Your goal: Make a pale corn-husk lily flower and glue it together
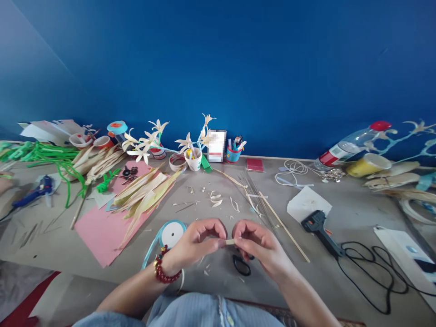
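Between my two hands, low over the table, is a short pale strip of what looks like corn husk (230,242). My left hand (204,238) pinches one end and my right hand (254,243) pinches the other. Both thumbs press against curled forefingers. A bracelet of red beads (163,268) circles my left wrist. Beside that wrist lies a spool of light blue ribbon (172,234). Black-handled scissors (241,265) lie beneath my right hand, which covers part of them. Small husk scraps (215,200) are scattered beyond my hands.
Corn husks (146,190) lie on pink paper (98,231) to the left. A black glue gun (320,229) with its cord is right, near thin wires and a wooden stick (286,227). Husk flowers (143,143) stand behind. Part of another person's hand (4,182) shows near a blue glue gun (37,190).
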{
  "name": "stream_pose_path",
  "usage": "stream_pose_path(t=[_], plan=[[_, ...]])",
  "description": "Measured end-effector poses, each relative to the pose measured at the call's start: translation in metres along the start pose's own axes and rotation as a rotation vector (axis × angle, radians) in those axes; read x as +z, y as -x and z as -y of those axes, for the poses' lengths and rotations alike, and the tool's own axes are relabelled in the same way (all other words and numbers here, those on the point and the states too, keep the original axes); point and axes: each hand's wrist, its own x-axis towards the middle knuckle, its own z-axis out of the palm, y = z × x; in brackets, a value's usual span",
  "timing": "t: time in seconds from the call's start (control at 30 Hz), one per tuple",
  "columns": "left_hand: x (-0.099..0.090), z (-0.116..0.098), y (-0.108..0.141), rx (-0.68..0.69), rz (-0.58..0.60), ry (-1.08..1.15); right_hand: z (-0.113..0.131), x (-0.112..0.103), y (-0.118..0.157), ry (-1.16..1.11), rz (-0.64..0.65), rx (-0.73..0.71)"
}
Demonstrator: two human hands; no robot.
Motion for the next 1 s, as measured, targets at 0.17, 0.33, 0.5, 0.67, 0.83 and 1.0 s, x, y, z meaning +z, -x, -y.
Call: stream_pose_path(t=[0.17,0.33,0.5,0.67,0.83,1.0], plan=[[0.004,0.001,0.000,0.023,-0.042,-0.041,-0.002,0.007,0.000,0.025,-0.045,-0.044],[0.012,0.006,-0.002,0.086,-0.068,-0.004,0.001,0.014,0.003,-0.002,-0.061,-0.049],[0.013,0.009,0.000,0.100,-0.019,0.168,-0.003,0.020,0.007,-0.175,-0.063,-0.091],[0.015,0.016,0.003,0.133,-0.021,0.298,-0.011,0.022,0.005,-0.369,0.003,-0.106],[0.018,0.021,0.003,0.198,-0.014,0.451,-0.012,0.025,0.001,-0.527,0.080,-0.143],[0.014,0.014,0.000,0.170,0.010,0.562,-0.006,0.021,0.002,-0.563,0.054,-0.204]])
